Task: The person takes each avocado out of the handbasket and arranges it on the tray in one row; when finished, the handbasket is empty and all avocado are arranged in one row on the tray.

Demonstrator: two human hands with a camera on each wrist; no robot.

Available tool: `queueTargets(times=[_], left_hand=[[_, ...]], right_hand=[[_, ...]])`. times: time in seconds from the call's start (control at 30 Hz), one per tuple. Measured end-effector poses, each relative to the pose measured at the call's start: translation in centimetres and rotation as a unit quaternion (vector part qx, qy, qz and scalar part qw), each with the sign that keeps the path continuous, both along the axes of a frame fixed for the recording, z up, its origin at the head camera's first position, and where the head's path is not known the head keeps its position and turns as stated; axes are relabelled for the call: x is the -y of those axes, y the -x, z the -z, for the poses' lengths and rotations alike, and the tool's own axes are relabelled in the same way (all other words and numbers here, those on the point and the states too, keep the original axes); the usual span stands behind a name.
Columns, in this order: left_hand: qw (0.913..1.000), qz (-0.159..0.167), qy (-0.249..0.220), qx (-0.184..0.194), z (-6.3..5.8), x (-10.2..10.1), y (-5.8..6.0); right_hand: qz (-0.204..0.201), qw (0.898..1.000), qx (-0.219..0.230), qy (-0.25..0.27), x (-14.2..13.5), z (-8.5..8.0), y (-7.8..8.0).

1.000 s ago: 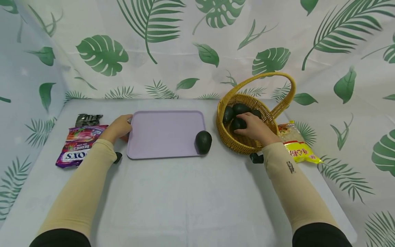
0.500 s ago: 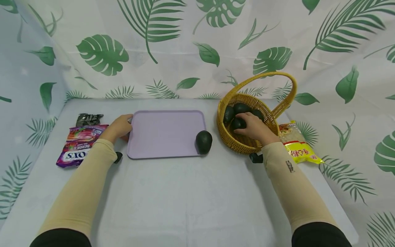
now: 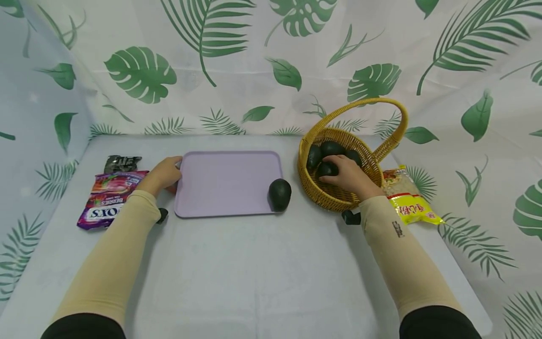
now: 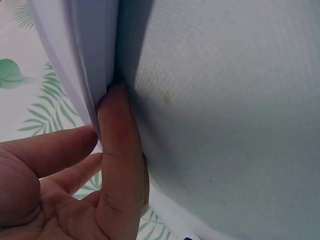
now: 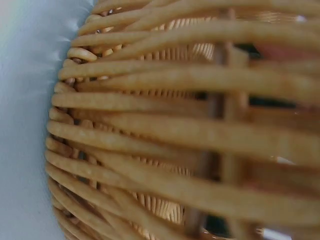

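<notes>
Two grips: pinching tray (image 3: 226, 183) by its L rim w/ L hand (image 3: 164, 174), prob. to steady it; holding avocado (image 3: 326, 169) in basket (image 3: 311, 190) just R of tray w/ curled R hand (image 3: 349, 174), prob. to suit its roundness. Note 2nd avocado (image 3: 279, 195) at tray's near-R corner.

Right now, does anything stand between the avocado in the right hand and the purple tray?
Yes, the basket's left wall; outside it, another avocado covers the near right corner of the tray.

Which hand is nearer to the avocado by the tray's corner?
Right. The right hand is in the basket, just right of that avocado; the left hand holds the left edge of the tray, farther away.
</notes>
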State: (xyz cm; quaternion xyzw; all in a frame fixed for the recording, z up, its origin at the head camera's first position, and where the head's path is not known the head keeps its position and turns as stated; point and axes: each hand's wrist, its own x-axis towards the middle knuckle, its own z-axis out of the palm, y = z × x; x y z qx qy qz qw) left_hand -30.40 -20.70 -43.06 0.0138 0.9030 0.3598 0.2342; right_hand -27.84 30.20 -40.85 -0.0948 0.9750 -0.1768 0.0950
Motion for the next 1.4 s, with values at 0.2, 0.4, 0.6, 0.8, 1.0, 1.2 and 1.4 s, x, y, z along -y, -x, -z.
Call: queueTargets(times=[0.2, 0.4, 0.6, 0.8, 1.0, 1.2, 1.4], left_hand=[[0.9998, -0.007, -0.012, 0.01, -0.04, -0.08, 0.23], [1.0, -0.001, 0.0, 0.005, 0.2, -0.06, 0.46], [1.0, 0.002, 0.0, 0.002, 0.13, -0.12, 0.41], [0.9999, 0.009, 0.003, -0.003, 0.14, -0.07, 0.37], [0.9994, 0.022, 0.015, -0.02, 0.02, -0.03, 0.26], [0.9997, 0.014, 0.012, -0.014, 0.2, 0.02, 0.32], [0.9999, 0.008, 0.006, -0.01, 0.27, 0.1, 0.31]], right_hand=[[-0.001, 1.0, -0.002, 0.004, 0.01, 0.13, 0.01], [0.004, 1.0, -0.002, 0.011, -0.1, 0.14, -0.18], [0.006, 1.0, -0.003, 0.012, -0.17, 0.19, -0.31], [0.012, 1.0, -0.001, 0.015, -0.08, 0.2, -0.56], [0.012, 1.0, -0.002, 0.015, 0.05, 0.25, -0.71], [0.019, 1.0, 0.003, 0.012, 0.15, 0.3, -0.68], [0.024, 1.0, 0.008, 0.013, 0.27, 0.29, -0.72]])
